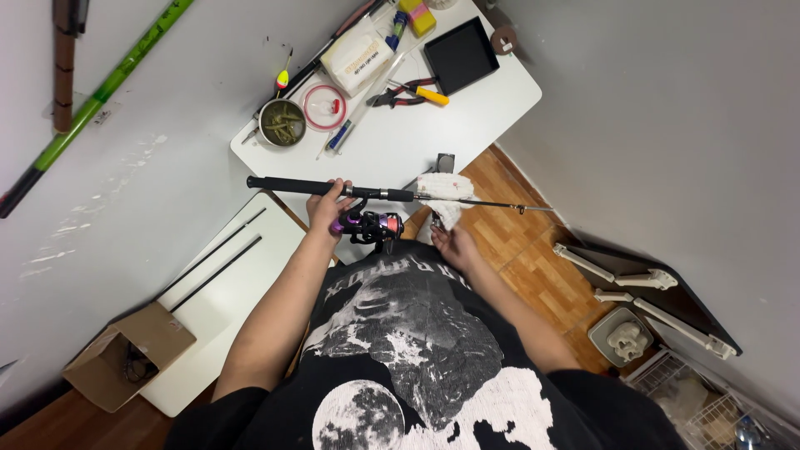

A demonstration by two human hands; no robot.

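Fingers of the left hand (327, 207) wrap the rod (333, 187) above the reel (371, 223), steadying it level; the right hand (452, 244) lies half-open, empty, below a white cloth (444, 188).

The left hand (329, 207) covers the rod (375, 192) where it grips, just above the reel (371, 223), whose foot is hidden there. The right hand (454, 246) pinches something too small to tell, below the cloth (444, 190). The rod's thin tip fades against the floor. On the bench (467, 125), the tin's (282, 122) contents are unclear. The top edge cuts off the green pole (100, 96).
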